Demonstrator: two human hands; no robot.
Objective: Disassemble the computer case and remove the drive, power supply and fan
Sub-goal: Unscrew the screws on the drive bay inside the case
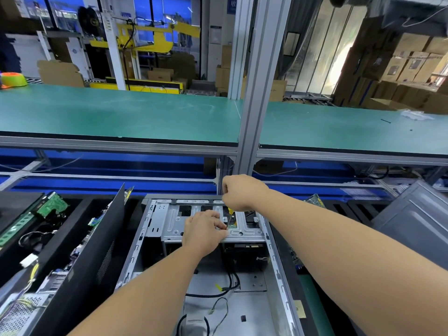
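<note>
Silver drive cage [169,220] sits at the far end of the open computer case [274,260], which lies flat in front of the person. Right hand [238,192] is curled round a yellow-handled screwdriver [229,218] — tip down on the cage — left hand [202,232] pinches its shaft. Black bins [77,238] of pulled parts sit left.

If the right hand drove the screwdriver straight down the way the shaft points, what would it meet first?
Most likely the metal drive cage: the right hand grips the screwdriver with its tip down beside the left hand's fingertips. Depth is unclear.
</note>
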